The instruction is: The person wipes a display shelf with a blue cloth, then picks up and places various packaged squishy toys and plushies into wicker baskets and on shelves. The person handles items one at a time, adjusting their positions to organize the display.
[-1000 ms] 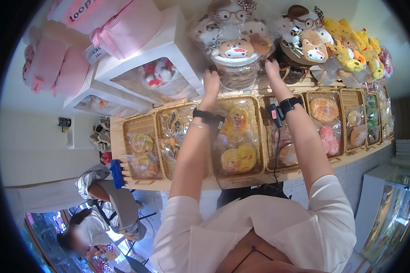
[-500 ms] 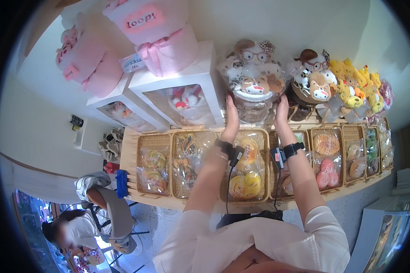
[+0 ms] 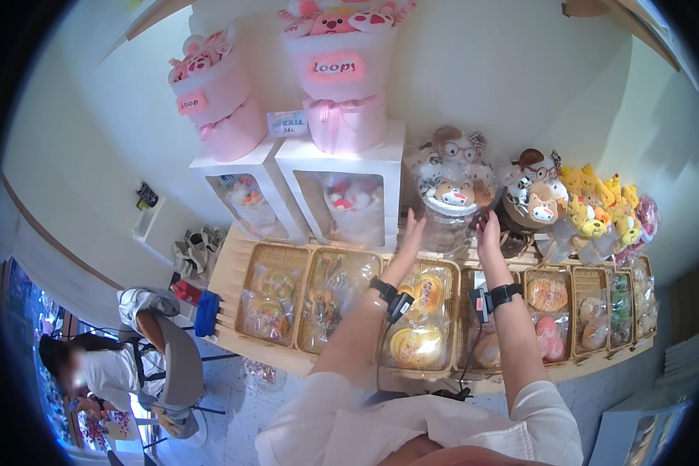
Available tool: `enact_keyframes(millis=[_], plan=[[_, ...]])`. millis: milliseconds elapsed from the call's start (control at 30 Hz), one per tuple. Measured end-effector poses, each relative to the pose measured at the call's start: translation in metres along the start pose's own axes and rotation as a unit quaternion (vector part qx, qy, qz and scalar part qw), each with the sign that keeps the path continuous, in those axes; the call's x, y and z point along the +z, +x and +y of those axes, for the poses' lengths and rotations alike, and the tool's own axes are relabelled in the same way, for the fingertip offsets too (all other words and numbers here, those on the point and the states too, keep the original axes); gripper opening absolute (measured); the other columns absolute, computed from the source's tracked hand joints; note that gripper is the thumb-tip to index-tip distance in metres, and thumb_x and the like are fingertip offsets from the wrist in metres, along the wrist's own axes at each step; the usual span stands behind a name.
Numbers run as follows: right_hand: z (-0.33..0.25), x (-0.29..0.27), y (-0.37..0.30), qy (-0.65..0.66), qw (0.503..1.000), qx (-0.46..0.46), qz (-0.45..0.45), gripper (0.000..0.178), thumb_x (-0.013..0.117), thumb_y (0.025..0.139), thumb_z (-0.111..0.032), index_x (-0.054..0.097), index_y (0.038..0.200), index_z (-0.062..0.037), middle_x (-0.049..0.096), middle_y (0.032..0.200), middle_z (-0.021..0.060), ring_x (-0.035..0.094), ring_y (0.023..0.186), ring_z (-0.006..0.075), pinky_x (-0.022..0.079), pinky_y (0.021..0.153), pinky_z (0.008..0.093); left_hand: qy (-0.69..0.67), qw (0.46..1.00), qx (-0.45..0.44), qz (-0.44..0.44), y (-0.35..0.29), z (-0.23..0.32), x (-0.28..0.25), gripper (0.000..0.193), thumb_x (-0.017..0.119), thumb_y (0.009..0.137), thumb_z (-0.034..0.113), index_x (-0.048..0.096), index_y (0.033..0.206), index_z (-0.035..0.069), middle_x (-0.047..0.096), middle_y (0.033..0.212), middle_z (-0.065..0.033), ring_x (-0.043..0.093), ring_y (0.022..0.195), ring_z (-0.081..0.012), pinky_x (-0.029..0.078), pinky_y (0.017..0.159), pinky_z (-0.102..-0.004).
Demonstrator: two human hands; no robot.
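A plush-toy bouquet [image 3: 452, 194], wrapped in clear film with a white fluffy rim, stands upright at the back of the wooden table. My left hand [image 3: 414, 235] lies along its lower left side. On the opposite side, my right hand [image 3: 488, 235] presses near the lower wrap with the fingers slightly bent. The bouquet is held between the two hands. Both wrists wear a black strap with a small device and a cable. Close to my right hand stands a second, darker plush bouquet [image 3: 537, 194].
Wicker trays [image 3: 309, 299] of bagged bread line the table front below my forearms. White windowed boxes [image 3: 342, 155] carrying pink plush buckets [image 3: 346, 116] stand left of the bouquet. Yellow plush bouquets [image 3: 598, 202] are farther right. A person [image 3: 113, 373] sits at lower left beside a chair [image 3: 182, 361].
The view has tilted up and shifted, so the table and boxes appear lower. My hands remain at both sides of the bouquet, and the right fingers look more bent.
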State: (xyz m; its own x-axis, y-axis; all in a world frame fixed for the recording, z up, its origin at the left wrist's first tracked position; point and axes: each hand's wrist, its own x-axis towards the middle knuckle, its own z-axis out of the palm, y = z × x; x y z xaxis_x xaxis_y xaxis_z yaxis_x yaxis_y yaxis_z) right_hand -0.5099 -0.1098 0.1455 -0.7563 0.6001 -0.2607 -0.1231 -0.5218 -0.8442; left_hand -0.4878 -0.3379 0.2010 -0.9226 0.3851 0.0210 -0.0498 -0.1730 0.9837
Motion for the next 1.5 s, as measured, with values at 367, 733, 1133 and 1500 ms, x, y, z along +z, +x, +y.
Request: enact_keyframes(millis=[367, 733, 1133, 1500], plan=[[-0.078, -0.002, -0.166, 0.064, 0.982, -0.086, -0.158, 0.041, 0.051, 0.081, -0.009, 0.047, 0.122, -0.0032, 0.049, 0.127, 0.0114, 0.049, 0.115, 0.0220, 0.040, 0.094, 0.0347, 0.004, 0.999, -0.023, 0.025, -0.097, 0.055, -0.089, 0.039, 0.049, 0.089, 0.014, 0.051, 0.127, 0.003, 0.056, 0.123, -0.0053, 0.055, 0.108, -0.0142, 0.043, 0.092, -0.0284], [-0.142, 0.063, -0.267, 0.052, 0.932, -0.099, -0.344, 0.062, 0.049, 0.081, -0.007, 0.031, 0.140, -0.0021, 0.033, 0.141, 0.0151, 0.042, 0.127, 0.0301, 0.039, 0.102, 0.0422, 0.168, 0.969, 0.144, 0.111, -0.096, 0.190, -0.136, 0.050, 0.050, 0.086, 0.007, 0.039, 0.134, -0.002, 0.052, 0.128, -0.0131, 0.051, 0.114, -0.0170, 0.040, 0.095, -0.0283], [-0.155, 0.229, -0.187, -0.347, 0.839, -0.286, -0.307, 0.083, 0.060, 0.087, -0.041, 0.015, 0.146, -0.0034, 0.026, 0.147, 0.0192, 0.032, 0.134, 0.0274, 0.031, 0.105, 0.0414, 0.302, 0.922, 0.238, 0.052, 0.049, 0.278, -0.187, 0.108, 0.076, 0.068, 0.038, 0.013, 0.144, -0.004, 0.027, 0.145, -0.0273, 0.031, 0.134, -0.0351, 0.033, 0.106, -0.0369], [-0.131, 0.300, -0.171, -0.387, 0.816, -0.310, -0.298, 0.084, 0.060, 0.085, -0.049, 0.011, 0.147, -0.0210, 0.026, 0.146, 0.0104, 0.031, 0.132, 0.0272, 0.034, 0.101, 0.0526, 0.276, 0.877, 0.390, -0.052, 0.104, 0.257, -0.183, 0.106, 0.080, 0.067, 0.033, 0.008, 0.137, -0.003, 0.045, 0.128, -0.0273, 0.047, 0.121, -0.0347, 0.041, 0.099, -0.0387]])
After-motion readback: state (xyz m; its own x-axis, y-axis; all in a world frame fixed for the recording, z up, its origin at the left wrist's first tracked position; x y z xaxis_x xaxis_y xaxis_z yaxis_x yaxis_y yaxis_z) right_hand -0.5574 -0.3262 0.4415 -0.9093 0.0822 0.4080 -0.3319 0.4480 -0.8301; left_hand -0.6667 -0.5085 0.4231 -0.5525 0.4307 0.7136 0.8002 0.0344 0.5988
